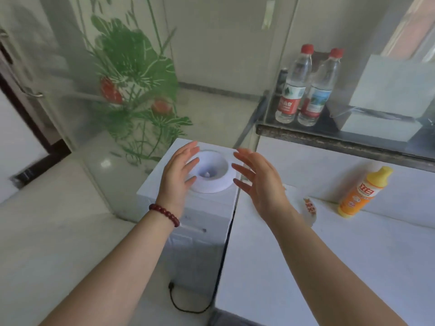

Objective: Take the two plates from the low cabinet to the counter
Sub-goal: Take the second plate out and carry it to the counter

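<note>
No plate and no low cabinet shows in the head view. My left hand (180, 174) and my right hand (257, 182) are both raised in front of me with fingers spread and straight, holding nothing. They hover over a white water dispenser (164, 191), one on each side of its round top socket (213, 171). A white counter (329, 255) lies to the right, under my right forearm.
An orange and yellow detergent bottle (361, 192) stands on the white counter at the right. Two water bottles (303, 87) and a white box (390, 90) sit on a dark ledge behind. A glass door with a green plant print (131, 85) stands left. A black cord (188, 304) trails below the dispenser.
</note>
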A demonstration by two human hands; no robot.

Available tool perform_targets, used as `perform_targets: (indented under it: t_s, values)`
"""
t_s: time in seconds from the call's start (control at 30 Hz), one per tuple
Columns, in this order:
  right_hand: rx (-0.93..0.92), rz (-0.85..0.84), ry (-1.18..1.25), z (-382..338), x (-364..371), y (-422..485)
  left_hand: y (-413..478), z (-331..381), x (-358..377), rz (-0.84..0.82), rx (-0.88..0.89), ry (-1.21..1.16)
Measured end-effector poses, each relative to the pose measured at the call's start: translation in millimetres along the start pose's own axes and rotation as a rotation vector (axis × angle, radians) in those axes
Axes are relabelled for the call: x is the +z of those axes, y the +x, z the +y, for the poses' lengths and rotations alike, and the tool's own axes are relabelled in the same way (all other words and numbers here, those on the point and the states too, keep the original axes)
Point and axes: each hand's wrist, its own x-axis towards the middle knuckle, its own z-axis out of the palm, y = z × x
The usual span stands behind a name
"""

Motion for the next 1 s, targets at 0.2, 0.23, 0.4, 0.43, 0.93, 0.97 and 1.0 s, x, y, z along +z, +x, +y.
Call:
perform_targets:
  t_s: [0.2,0.23,0.4,0.43,0.93,0.97,1.0]
  values:
    - [0.063,-0.166,0.034,22,94,-14,-27,31,-90,0.101,0.045,0.043]
    - [0.068,-0.191,0.034,26,110,-17,-31,35,-105,0.124,0.050,0.049]
    - [0.098,-0.324,0.044,50,189,-30,-57,52,-179,0.253,0.062,0.047]
    - [0.102,-0.354,0.037,54,203,-33,-62,54,-193,0.284,0.068,0.041]
    - [0.214,-0.756,-0.086,124,402,-20,-80,76,-366,0.732,0.157,-0.008]
    - [0.219,-0.780,-0.093,129,417,-15,-75,79,-377,0.761,0.166,-0.009]
    - [0.226,-0.802,-0.099,133,432,-10,-70,82,-388,0.792,0.173,-0.011]
